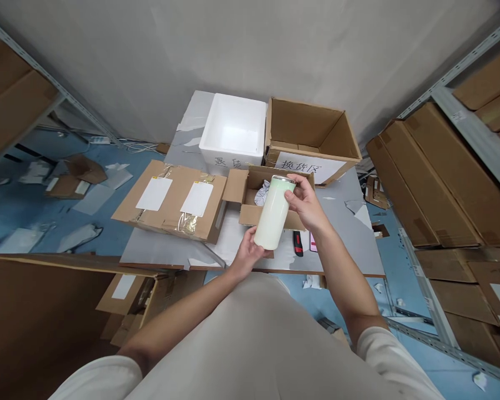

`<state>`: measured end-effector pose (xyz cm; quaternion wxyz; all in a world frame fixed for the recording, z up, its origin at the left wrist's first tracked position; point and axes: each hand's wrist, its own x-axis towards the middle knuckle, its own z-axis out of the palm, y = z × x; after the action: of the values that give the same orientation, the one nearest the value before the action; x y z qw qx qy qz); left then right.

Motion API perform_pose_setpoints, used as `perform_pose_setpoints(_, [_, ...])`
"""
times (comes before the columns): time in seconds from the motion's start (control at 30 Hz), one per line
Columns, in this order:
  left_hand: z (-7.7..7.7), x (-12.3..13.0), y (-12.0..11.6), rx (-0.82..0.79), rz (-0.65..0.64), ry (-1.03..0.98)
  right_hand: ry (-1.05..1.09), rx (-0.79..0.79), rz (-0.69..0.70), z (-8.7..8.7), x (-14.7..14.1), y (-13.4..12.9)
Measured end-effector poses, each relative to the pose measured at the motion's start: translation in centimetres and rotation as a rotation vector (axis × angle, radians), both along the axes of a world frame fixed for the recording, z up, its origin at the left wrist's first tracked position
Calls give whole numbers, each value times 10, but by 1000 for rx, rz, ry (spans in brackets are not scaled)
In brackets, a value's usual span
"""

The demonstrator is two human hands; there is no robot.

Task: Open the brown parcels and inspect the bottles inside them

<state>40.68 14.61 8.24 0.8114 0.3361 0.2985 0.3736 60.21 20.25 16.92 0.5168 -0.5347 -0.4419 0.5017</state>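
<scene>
A pale green cylindrical tumbler (271, 216) with a silver rim at its top is held tilted between my two hands. My left hand (249, 253) is closed around its lower end. Near the top, my right hand (304, 201) grips it from the side, thumb on the front. Behind the tumbler stands an opened small cardboard box (235, 186) with its flaps out. Crumpled white paper (261, 193) lies inside that box. A black and red box cutter (298, 243) rests on the table below my right hand, beside a partly hidden pink-edged object (313, 242).
A white foam box (233, 125) and a large open carton (312, 125) stand at the back of the grey table (150, 253). Left sits a taped carton (170, 203) with two white labels. Shelves of cartons (437, 183) line the right; scraps litter the blue floor.
</scene>
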Motion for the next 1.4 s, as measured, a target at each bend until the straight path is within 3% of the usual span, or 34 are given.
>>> perform_pose_setpoints(0.17, [-3, 5, 3, 110, 145, 185, -112, 43, -37, 3, 0, 1])
perform_pose_setpoints(0.33, [0, 5, 6, 62, 157, 62, -137, 106, -68, -1, 2, -2])
perform_pose_setpoints(0.5, [5, 2, 7, -125, 59, -166, -117, 159, -74, -4, 10, -7])
perform_pose_setpoints(0.73, [18, 2, 7, -344, -156, -280, -26, 92, 119, 13, 16, -5])
perform_pose_setpoints(0.93, [13, 0, 11, -300, -218, -182, -64, 51, 31, 6, 13, 2])
perform_pose_setpoints(1.1, [7, -3, 10, -251, -198, -149, -204, 145, -39, 4, 8, 4])
perform_pose_setpoints(1.23, [5, -5, 8, -199, -239, -108, -262, 156, 28, 9, 9, 1])
perform_pose_setpoints(1.4, [1, -6, 6, -171, -245, -70, -166, 101, 99, 14, 14, -1])
